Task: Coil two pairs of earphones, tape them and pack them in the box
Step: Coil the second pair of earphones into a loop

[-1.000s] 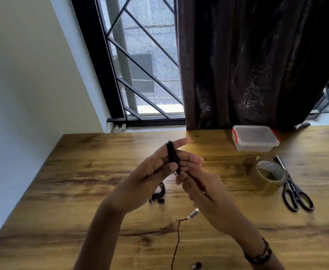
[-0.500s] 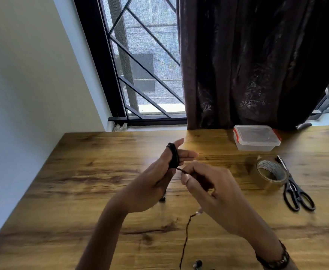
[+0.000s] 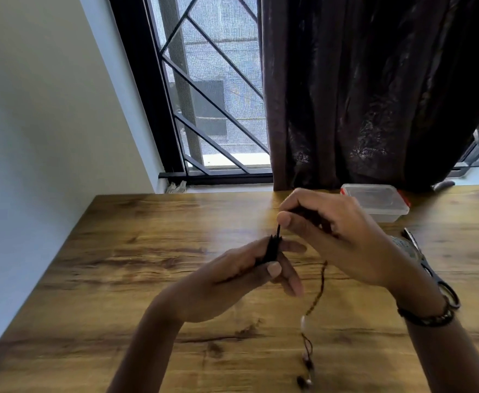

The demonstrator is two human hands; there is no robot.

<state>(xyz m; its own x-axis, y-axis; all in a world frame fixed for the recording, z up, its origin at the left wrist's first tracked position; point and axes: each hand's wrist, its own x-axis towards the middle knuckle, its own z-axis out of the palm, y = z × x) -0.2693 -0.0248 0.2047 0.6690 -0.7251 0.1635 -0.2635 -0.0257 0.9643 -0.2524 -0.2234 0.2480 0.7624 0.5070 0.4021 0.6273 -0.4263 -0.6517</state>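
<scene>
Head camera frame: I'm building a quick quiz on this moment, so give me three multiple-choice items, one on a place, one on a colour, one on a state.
1. Where does the plastic box stand?
A. far side of the table, by the curtain
B. on the windowsill
C. on the floor

2. What colour is the cable coil on the left hand?
A. white
B. black
C. yellow

3. How is the box?
A. lid on
B. lid off beside it
C. tipped on its side

Key: 1 A, it sits on the wooden table under the dark curtain. 2 B, the wound cable looks black. 3 A, the clear lid covers it.
</scene>
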